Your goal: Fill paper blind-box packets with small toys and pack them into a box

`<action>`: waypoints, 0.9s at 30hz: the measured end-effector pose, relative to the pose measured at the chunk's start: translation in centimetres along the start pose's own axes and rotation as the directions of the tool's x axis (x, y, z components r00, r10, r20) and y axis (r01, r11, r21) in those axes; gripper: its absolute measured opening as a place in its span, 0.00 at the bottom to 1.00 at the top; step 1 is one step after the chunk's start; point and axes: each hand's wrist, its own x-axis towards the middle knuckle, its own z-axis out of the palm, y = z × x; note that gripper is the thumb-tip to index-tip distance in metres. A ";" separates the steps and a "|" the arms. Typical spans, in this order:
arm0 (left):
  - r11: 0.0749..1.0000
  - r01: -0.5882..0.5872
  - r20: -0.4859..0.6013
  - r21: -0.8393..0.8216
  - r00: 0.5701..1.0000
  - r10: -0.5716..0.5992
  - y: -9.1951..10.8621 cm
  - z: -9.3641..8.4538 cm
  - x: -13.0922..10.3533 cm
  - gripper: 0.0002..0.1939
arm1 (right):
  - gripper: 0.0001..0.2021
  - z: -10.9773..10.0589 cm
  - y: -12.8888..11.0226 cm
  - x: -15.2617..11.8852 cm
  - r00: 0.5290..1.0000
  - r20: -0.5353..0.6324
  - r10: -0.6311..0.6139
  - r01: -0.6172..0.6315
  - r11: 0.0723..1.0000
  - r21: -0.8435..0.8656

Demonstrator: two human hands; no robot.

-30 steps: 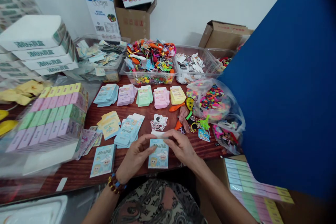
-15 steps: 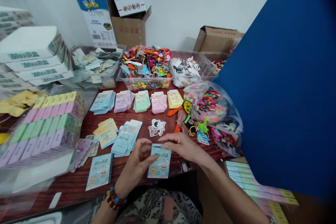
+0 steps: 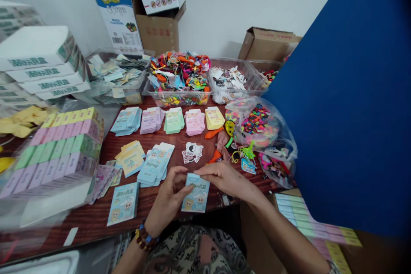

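Note:
A small light-blue cardboard box (image 3: pixel 195 199) with cartoon figures stands between my hands at the table's front edge. My left hand (image 3: pixel 175 190) grips its left side, thumb across the front. Fingers of my right hand (image 3: pixel 221 177) are pressed together at the top edge, by the flap. Left of them another blue box (image 3: pixel 123 203) lies on the table. Behind it are a pile of flat blue boxes (image 3: pixel 156 165) and some yellow cards (image 3: pixel 131 158). Cartoon stickers (image 3: pixel 192 153) lie just beyond my hands.
Stacks of flat coloured boxes (image 3: pixel 174 120) form a row. Behind them stand clear bins, one heaped with colourful trinkets (image 3: pixel 180 72). Packed pastel boxes (image 3: pixel 61 150) are at left, bags of small toys (image 3: pixel 257 122) at right. A blue panel (image 3: pixel 340 107) blocks the right side.
The top flap of the box, raised with a gap before, now looks pressed down at the top edge. The view has shifted slightly; both hands stay on the box.

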 end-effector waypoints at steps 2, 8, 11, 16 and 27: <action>1.000 -0.024 -0.034 0.019 0.999 0.024 0.0 0.0 0.0 0.20 | 0.15 0.5 0.1 -0.4 0.997 -0.033 -0.071 0.069 0.997 -0.044; 0.993 -0.051 -0.020 0.102 0.998 0.054 0.2 -0.4 0.1 0.22 | 0.14 2.4 1.3 -1.8 0.959 -0.267 -0.090 0.093 0.996 0.001; 0.985 -0.036 0.001 0.166 0.999 0.037 0.4 -0.7 0.3 0.19 | 0.11 2.8 2.2 -1.8 0.951 -0.279 -0.132 0.149 0.988 0.040; 0.978 -0.030 0.068 0.208 0.998 0.017 -0.2 -1.5 0.7 0.13 | 0.08 3.1 2.8 -1.7 0.965 -0.247 -0.085 0.108 0.991 0.082; 0.552 -0.046 -0.163 0.832 0.932 0.323 -1.4 -1.9 -4.2 0.44 | 0.15 8.3 3.4 2.5 0.941 -0.140 0.307 -0.186 0.819 0.543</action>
